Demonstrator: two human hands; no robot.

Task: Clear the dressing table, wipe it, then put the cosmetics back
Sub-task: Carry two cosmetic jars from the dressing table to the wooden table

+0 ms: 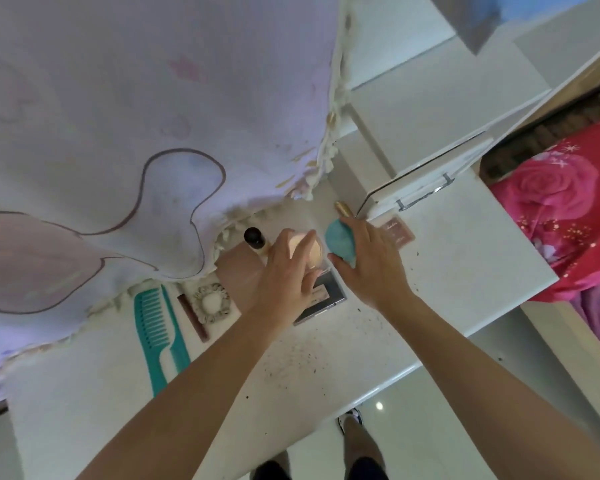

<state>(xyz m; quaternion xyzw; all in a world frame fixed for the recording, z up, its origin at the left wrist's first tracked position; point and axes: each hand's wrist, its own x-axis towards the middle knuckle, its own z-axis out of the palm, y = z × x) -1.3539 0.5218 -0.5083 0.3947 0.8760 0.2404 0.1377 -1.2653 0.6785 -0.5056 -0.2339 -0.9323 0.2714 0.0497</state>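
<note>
Both our forearms extended forward. Our left hand grips round jar from above, fingers curled; our right hand pinches teal sponge.

Dark specks dot the white dressing table. On it lie a teal comb, a scrunchie and a grey palette.
</note>
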